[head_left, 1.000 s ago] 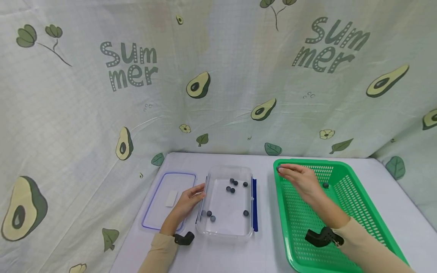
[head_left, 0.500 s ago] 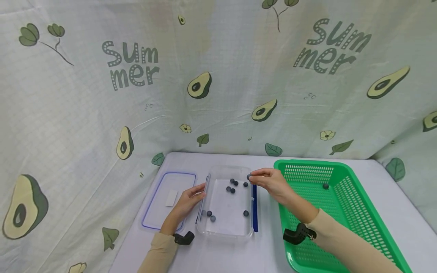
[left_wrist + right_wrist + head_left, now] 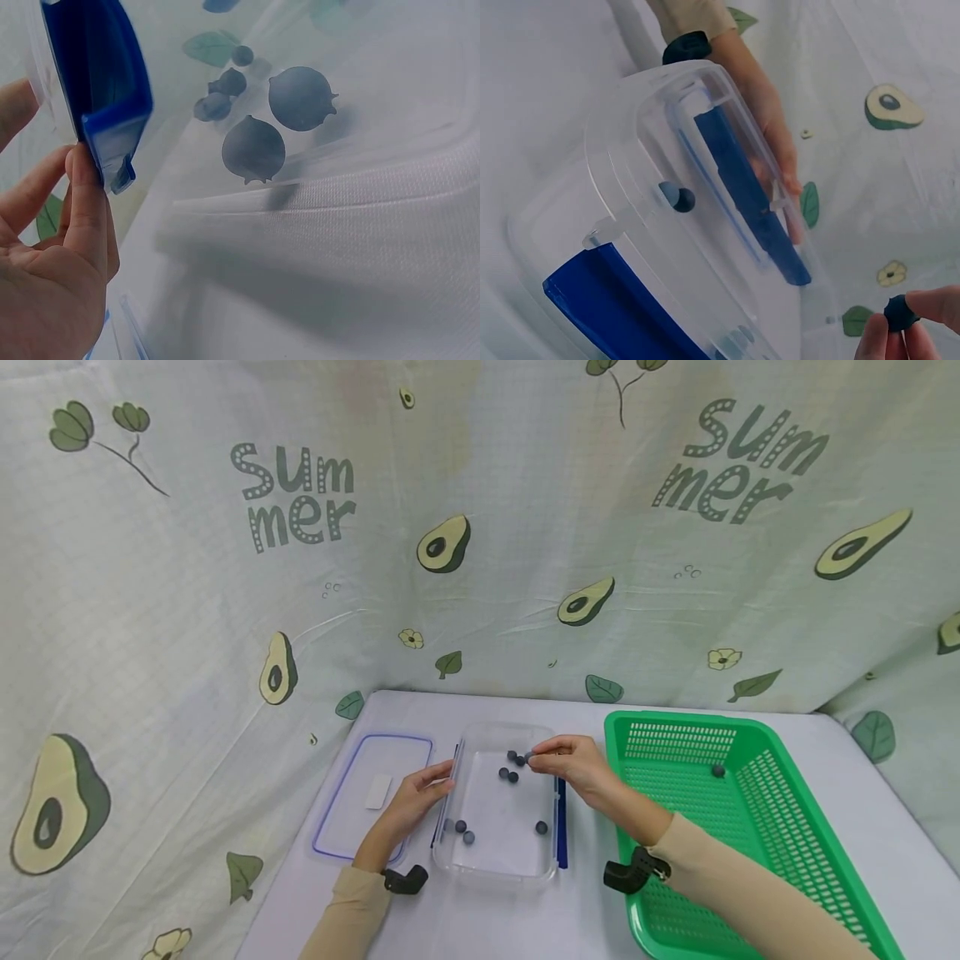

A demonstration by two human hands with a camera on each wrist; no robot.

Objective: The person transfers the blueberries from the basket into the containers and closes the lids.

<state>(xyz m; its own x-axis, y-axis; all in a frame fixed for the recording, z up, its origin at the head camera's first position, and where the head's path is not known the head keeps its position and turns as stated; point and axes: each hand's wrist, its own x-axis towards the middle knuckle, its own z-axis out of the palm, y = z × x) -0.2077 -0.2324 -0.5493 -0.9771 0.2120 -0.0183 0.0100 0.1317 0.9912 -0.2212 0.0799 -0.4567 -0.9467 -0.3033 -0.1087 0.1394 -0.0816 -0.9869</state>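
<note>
A clear plastic box (image 3: 495,878) with blue side clips stands mid-table, several blueberries (image 3: 513,777) scattered on its floor. My left hand (image 3: 412,797) rests straight fingers against the box's left side. Its fingertips meet the lower edge of the blue clip (image 3: 120,75) in the left wrist view. Over the box's right rear part, my right hand (image 3: 573,762) pinches one blueberry (image 3: 900,313) between thumb and fingers. The box's wall blurs some of the berries in the right wrist view.
To the right stands a green perforated basket (image 3: 697,718) with a single blueberry (image 3: 718,771) inside. A clear lid with a blue seal (image 3: 341,789) lies left of the box, partly behind my left forearm. A patterned curtain (image 3: 510,635) closes off the table's back.
From over the green basket's left rim, my right hand has moved left with the blueberry to above the box. My left hand has stayed against the box.
</note>
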